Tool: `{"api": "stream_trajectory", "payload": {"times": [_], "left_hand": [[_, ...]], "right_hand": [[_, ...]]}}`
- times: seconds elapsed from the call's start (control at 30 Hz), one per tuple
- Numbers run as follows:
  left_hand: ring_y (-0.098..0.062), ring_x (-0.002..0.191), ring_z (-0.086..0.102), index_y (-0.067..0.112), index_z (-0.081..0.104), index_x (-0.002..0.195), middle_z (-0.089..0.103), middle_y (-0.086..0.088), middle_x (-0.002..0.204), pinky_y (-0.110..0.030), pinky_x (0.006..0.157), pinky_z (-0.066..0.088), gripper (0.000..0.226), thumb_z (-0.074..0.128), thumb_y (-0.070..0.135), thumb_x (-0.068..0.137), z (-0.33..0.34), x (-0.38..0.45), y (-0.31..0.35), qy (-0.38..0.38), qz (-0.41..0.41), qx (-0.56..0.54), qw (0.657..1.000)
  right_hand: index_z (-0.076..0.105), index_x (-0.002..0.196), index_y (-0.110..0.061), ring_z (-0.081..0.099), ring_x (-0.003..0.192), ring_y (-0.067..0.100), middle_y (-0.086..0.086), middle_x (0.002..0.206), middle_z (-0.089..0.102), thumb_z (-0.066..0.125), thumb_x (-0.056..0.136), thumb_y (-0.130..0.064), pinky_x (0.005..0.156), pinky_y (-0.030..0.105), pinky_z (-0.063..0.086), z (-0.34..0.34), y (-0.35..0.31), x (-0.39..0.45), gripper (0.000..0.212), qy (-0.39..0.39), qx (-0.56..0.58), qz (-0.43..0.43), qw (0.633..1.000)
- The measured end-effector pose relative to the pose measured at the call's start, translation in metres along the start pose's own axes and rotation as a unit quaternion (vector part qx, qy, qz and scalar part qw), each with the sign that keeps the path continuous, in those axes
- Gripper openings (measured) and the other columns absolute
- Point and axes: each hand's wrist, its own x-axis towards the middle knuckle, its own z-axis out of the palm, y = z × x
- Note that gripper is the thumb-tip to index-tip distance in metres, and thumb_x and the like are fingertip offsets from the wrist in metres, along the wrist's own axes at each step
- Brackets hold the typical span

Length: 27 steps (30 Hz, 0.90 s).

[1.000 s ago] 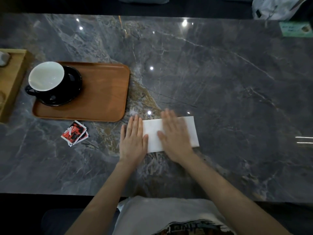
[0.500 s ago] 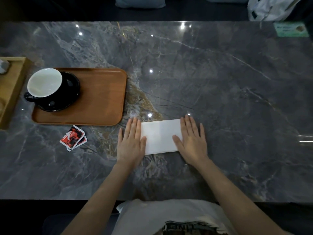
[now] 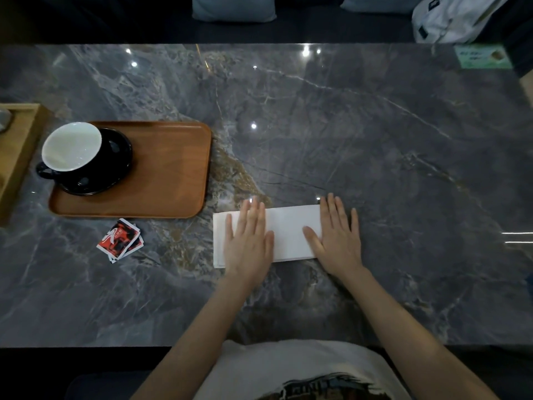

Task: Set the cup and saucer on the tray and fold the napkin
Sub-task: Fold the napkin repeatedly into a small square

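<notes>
A white napkin, folded into a long rectangle, lies flat on the marble table in front of me. My left hand presses flat on its left part, fingers spread. My right hand lies flat at its right end, thumb on the paper and most fingers on the table. A black cup with a white inside stands on a black saucer at the left end of the brown wooden tray.
Red and white sachets lie just in front of the tray. A light wooden box stands at the left edge. A green card sits at the far right corner. A white bag rests beyond the table.
My right hand slid from the napkin's middle to its right end. My left hand moved right onto the napkin's left part. The cup, saucer and tray stayed put.
</notes>
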Motion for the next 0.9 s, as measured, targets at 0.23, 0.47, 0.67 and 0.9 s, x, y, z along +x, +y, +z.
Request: {"api": "stream_trajectory", "payload": {"times": [0.23, 0.47, 0.67, 0.9], "left_hand": [[-0.007, 0.136, -0.020, 0.015, -0.008, 0.145, -0.007, 0.000, 0.157, -0.037, 0.113, -0.011, 0.069, -0.008, 0.051, 0.086, 0.019, 0.003, 0.014, -0.029, -0.014, -0.028, 0.999], [-0.010, 0.140, -0.013, 0.015, -0.003, 0.146, -0.002, -0.001, 0.158, -0.038, 0.114, -0.008, 0.071, -0.003, 0.051, 0.086, 0.017, 0.002, 0.015, -0.024, -0.014, -0.023, 0.999], [-0.009, 0.136, -0.020, 0.016, -0.005, 0.146, -0.004, 0.000, 0.158, -0.036, 0.112, -0.011, 0.070, -0.005, 0.052, 0.085, 0.019, 0.002, 0.015, -0.022, -0.015, -0.017, 0.999], [-0.022, 0.141, 0.026, 0.005, 0.027, 0.142, 0.029, -0.010, 0.152, -0.041, 0.113, 0.004, 0.079, -0.007, 0.054, 0.090, 0.015, -0.002, 0.034, -0.013, -0.038, -0.016, 0.999]], "right_hand": [[0.009, 0.148, -0.014, -0.001, 0.146, 0.018, 0.006, 0.159, 0.005, 0.009, 0.080, -0.063, 0.116, 0.040, -0.006, -0.003, 0.002, 0.001, 0.084, 0.000, 0.060, -0.008, 0.998], [0.050, 0.121, -0.009, 0.035, 0.130, 0.022, 0.009, 0.136, 0.045, 0.061, 0.085, -0.018, 0.112, 0.041, 0.027, -0.023, -0.011, 0.009, 0.039, 0.065, 0.331, 0.065, 0.939], [0.049, 0.120, -0.011, 0.059, 0.088, 0.018, 0.002, 0.096, 0.060, 0.061, 0.086, -0.018, 0.073, 0.026, 0.047, -0.035, -0.019, 0.016, 0.037, 0.004, 0.437, 0.140, 0.889], [0.066, 0.100, -0.004, 0.067, 0.087, 0.027, 0.015, 0.095, 0.072, 0.061, 0.085, -0.021, 0.080, 0.043, 0.054, -0.040, -0.010, 0.024, 0.023, -0.060, 0.390, 0.138, 0.909]]}}
